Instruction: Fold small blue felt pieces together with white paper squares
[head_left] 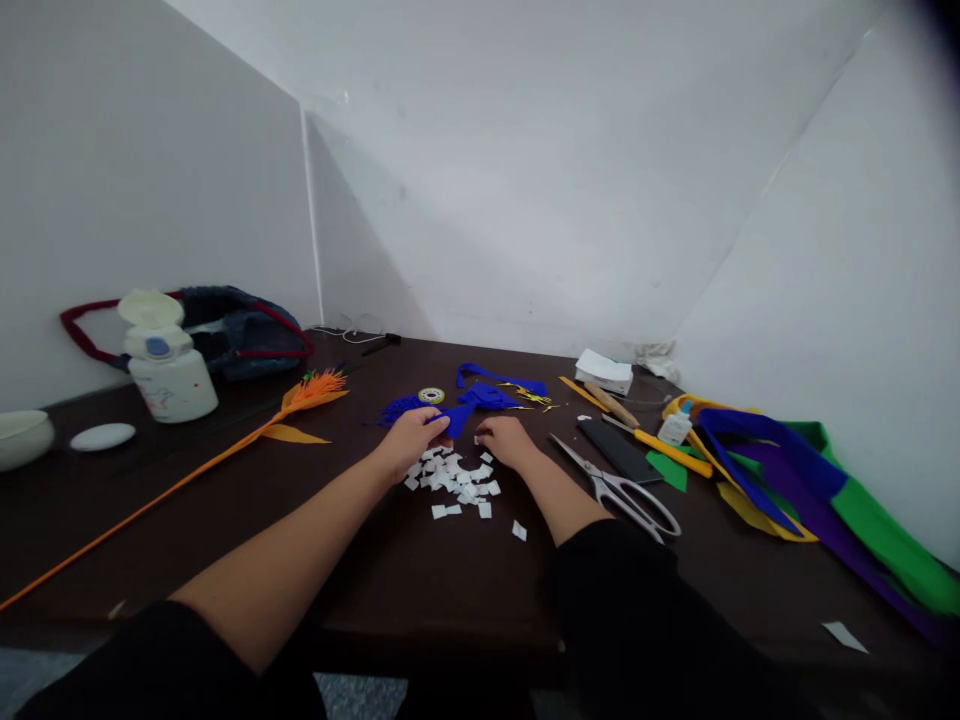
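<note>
My left hand point(414, 438) is closed, with a blue strip of felt or crepe paper point(459, 420) pinched between thumb and fingers. Close by on the right, my right hand point(507, 440) has its fingers curled together, and a small white square point(476, 440) shows at its fingertips. Below both hands lies a loose pile of small white squares point(459, 480), several of them scattered singly. Just beyond the hands are more blue material point(489, 397), thin yellow strips point(532, 395), a bundle of blue fringe point(399, 408) and a roll of tape point(431, 395).
Scissors point(619, 490), a black phone-like slab point(619, 448), a yellow-handled cutter point(675, 452) and a glue bottle point(676, 425) lie right. Coloured sheets point(825, 480) stand by the right wall. An orange paper flower point(247, 440), white bottle point(172, 375) and bowl point(24, 438) are left.
</note>
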